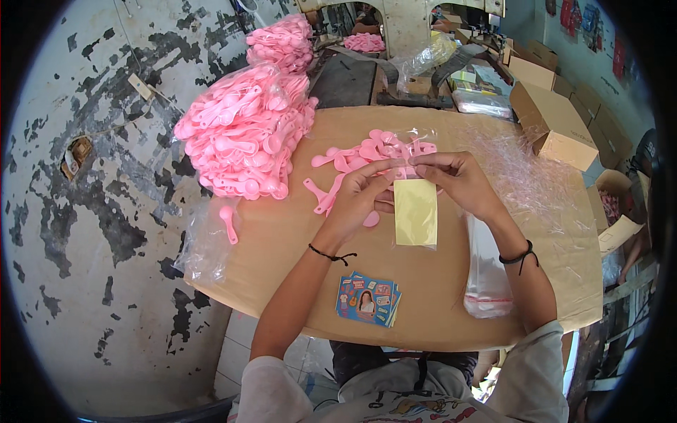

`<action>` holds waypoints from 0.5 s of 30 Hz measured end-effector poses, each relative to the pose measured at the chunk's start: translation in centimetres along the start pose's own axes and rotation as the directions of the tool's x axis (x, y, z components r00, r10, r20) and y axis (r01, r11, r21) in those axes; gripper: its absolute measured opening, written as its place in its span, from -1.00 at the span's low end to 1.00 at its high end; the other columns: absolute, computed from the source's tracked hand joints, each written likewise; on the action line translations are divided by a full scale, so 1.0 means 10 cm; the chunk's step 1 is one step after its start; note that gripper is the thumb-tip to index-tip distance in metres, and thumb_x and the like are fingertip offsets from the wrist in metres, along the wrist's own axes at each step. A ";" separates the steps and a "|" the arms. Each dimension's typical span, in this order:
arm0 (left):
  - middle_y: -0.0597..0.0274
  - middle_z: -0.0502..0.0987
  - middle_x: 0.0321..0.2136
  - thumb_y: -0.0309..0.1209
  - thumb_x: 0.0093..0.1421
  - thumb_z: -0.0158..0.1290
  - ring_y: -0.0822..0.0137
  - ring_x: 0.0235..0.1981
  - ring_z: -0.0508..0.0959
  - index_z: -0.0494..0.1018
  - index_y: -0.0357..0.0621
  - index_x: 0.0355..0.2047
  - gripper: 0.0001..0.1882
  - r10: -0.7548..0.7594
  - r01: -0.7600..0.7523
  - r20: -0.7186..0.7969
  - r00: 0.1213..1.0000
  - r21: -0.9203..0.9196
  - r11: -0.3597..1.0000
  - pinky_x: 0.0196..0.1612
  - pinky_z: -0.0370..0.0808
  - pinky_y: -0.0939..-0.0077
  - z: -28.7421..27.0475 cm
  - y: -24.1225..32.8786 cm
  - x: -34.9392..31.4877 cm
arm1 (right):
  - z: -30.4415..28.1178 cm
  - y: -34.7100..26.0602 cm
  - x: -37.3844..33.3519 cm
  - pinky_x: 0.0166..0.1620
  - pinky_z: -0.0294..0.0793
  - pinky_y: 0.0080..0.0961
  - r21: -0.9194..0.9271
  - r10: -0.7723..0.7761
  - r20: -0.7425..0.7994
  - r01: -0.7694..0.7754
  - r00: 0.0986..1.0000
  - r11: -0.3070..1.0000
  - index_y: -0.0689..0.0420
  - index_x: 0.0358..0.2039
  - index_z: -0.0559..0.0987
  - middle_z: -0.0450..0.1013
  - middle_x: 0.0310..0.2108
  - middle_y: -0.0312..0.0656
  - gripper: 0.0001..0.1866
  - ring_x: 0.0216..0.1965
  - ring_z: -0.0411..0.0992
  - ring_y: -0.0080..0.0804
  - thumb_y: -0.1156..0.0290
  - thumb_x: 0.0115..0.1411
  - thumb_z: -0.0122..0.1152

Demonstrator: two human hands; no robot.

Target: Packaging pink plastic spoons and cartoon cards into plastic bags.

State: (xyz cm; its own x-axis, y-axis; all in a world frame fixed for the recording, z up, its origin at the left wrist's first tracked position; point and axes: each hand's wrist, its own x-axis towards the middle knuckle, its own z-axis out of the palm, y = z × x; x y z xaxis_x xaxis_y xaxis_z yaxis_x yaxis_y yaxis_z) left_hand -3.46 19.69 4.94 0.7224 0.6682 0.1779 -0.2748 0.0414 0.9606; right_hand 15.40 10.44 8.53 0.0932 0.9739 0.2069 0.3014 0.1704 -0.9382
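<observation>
Above the middle of the table, my left hand (363,197) and my right hand (462,182) pinch the upper part of a clear plastic bag with their fingertips. A plain yellow card (416,213) shows through the bag and hangs upright below my fingers. Just beyond my hands lies a loose pile of pink scoops (377,146), with several more beside my left hand. Nearer to me sits a small stack of blue printed cards (367,300). By my right forearm lies a stack of flat clear bags (488,271).
Big clear sacks of pink scoops (243,134) lean at the left. A single scoop (228,224) lies near the table's left edge. Tangled clear plastic strips (525,166) cover the right side of the brown-covered table (423,310). An open cardboard box (553,123) stands behind.
</observation>
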 end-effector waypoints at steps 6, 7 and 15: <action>0.16 0.59 -0.29 -0.48 0.33 -0.11 0.39 -0.39 0.64 0.39 -0.25 -0.04 -0.77 0.044 -0.050 0.062 0.997 0.097 0.994 -0.38 0.61 0.55 -0.03 0.05 -0.03 | -0.19 0.15 -0.02 -0.16 0.47 -0.62 -0.047 -0.234 0.173 0.246 0.957 0.968 0.21 -0.19 0.66 0.61 -0.28 -0.23 -0.79 -0.26 0.50 -0.59 0.61 0.17 0.15; 0.17 0.58 -0.28 -0.49 0.33 -0.13 0.39 -0.39 0.64 0.38 -0.24 -0.05 -0.78 0.051 -0.061 0.085 0.995 0.125 0.990 -0.39 0.62 0.55 -0.04 0.06 -0.03 | -0.21 0.14 -0.02 -0.16 0.47 -0.62 -0.046 -0.235 0.175 0.246 0.956 0.968 0.21 -0.19 0.66 0.61 -0.28 -0.23 -0.79 -0.26 0.50 -0.59 0.61 0.17 0.15; 0.22 0.52 -0.27 -0.56 0.29 -0.15 0.46 -0.38 0.61 0.42 -0.26 -0.19 -0.84 0.127 -0.148 0.120 0.985 0.185 0.972 -0.37 0.63 0.57 -0.11 0.10 -0.06 | -0.20 0.08 -0.02 -0.19 0.45 -0.54 -0.119 -0.350 0.205 0.378 0.914 0.918 0.22 -0.32 0.66 0.59 -0.36 -0.19 -0.77 -0.30 0.50 -0.46 0.70 0.08 0.08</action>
State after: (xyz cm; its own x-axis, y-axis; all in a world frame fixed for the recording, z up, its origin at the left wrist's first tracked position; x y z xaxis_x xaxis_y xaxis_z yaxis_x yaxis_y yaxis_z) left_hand -4.88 20.11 5.59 0.7528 0.5739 0.3225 -0.2561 -0.1961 0.9466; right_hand 17.54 10.09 8.30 -0.2152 0.8611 0.4606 0.4246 0.5073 -0.7500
